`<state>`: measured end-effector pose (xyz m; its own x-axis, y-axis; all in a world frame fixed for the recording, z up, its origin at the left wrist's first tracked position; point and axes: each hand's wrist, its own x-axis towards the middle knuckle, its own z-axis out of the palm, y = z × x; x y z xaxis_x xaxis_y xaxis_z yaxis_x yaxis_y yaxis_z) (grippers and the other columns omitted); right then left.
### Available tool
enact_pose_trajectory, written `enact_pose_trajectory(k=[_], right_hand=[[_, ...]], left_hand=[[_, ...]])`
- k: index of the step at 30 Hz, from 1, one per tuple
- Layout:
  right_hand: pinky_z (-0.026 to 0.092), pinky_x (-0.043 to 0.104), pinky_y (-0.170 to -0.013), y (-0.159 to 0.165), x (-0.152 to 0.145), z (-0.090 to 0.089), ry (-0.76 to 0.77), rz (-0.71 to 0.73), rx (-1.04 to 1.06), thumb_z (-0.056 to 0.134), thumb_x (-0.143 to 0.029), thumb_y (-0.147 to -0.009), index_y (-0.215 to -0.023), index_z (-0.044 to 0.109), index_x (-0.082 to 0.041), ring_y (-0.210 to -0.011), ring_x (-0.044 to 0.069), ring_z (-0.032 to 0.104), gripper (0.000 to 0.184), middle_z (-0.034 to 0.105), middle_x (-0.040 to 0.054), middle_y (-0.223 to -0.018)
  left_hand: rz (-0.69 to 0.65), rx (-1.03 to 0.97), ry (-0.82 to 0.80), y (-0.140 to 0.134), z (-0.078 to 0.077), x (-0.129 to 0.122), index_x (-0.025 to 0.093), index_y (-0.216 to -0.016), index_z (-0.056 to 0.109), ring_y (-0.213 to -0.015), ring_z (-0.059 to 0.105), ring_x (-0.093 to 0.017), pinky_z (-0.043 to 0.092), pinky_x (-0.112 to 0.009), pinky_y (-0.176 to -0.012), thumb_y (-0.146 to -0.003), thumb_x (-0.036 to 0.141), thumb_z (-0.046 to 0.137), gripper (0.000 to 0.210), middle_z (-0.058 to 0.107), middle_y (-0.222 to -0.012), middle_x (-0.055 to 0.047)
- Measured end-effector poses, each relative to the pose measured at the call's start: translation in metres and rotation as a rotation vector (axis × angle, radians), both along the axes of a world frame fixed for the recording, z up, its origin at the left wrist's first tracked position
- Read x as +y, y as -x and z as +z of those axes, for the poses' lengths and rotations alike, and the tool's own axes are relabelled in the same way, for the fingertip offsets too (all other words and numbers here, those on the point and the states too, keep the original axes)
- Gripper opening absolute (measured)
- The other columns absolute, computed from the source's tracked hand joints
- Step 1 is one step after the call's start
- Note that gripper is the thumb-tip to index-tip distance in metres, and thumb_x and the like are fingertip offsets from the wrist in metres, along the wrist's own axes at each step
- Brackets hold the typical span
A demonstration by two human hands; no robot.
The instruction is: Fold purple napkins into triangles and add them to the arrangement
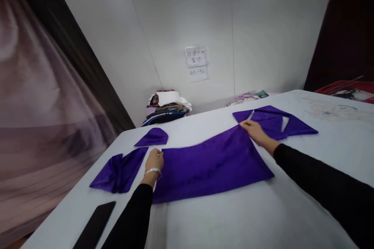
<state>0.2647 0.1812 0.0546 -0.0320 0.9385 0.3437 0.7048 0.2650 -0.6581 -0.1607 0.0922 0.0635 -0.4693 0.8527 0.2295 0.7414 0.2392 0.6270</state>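
Note:
A purple cloth napkin [204,167], folded into a long rectangle, lies spread across the white table in front of me. My left hand [154,160], with a silver bangle at the wrist, pinches its far left corner. At the far right corner, my right hand [253,130] grips the edge between thumb and fingers. That corner looks slightly lifted. Just beyond my right hand lies a loosely folded purple cloth [298,126] with gaps showing the table. Left of my left hand are a crumpled purple cloth [117,173] and a smaller folded purple piece [153,137].
A flat black object [96,223] rests at the table's near left. Behind the white table [222,221] are a pile of folded clothes [166,109] and more fabric [245,98]. A red basket [336,85] stands at the right; a pinkish curtain [43,124] hangs at the left.

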Motion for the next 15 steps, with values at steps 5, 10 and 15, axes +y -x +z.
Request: enact_pose_trajectory(k=[5, 10, 15], right_hand=[[0.046, 0.026, -0.063, -0.031, -0.063, 0.045, 0.146, 0.233, 0.9, 0.065, -0.044, -0.069, -0.078, 0.058, -0.023, -0.063, 0.014, 0.057, 0.024, 0.059, -0.0025, -0.068], [0.047, 0.027, -0.062, -0.069, -0.156, 0.057, 0.249, 0.247, 0.811, 0.068, -0.046, -0.066, -0.074, 0.063, -0.025, -0.067, 0.016, 0.055, 0.023, 0.061, 0.0018, -0.072], [0.051, 0.037, -0.063, -0.107, -0.212, 0.022, 0.394, 0.241, 0.336, 0.06, -0.061, -0.063, -0.06, 0.065, -0.028, -0.064, 0.024, 0.058, 0.033, 0.062, 0.0091, -0.065]], left_hand=[[-0.05, -0.28, -0.167, 0.014, 0.045, -0.068, 0.022, -0.074, 0.042, -0.052, 0.047, -0.012, 0.042, -0.024, -0.054, -0.074, 0.048, 0.049, 0.026, 0.043, -0.055, 0.007], [-0.302, -0.62, -0.195, 0.011, 0.068, -0.179, 0.022, -0.075, 0.048, -0.055, 0.04, -0.01, 0.037, -0.02, -0.052, -0.07, 0.043, 0.063, 0.027, 0.045, -0.061, 0.005], [-0.32, -0.549, 0.1, 0.002, 0.062, -0.252, 0.023, -0.065, 0.052, -0.06, 0.04, -0.014, 0.04, -0.024, -0.056, -0.064, 0.049, 0.067, 0.03, 0.044, -0.061, 0.003]])
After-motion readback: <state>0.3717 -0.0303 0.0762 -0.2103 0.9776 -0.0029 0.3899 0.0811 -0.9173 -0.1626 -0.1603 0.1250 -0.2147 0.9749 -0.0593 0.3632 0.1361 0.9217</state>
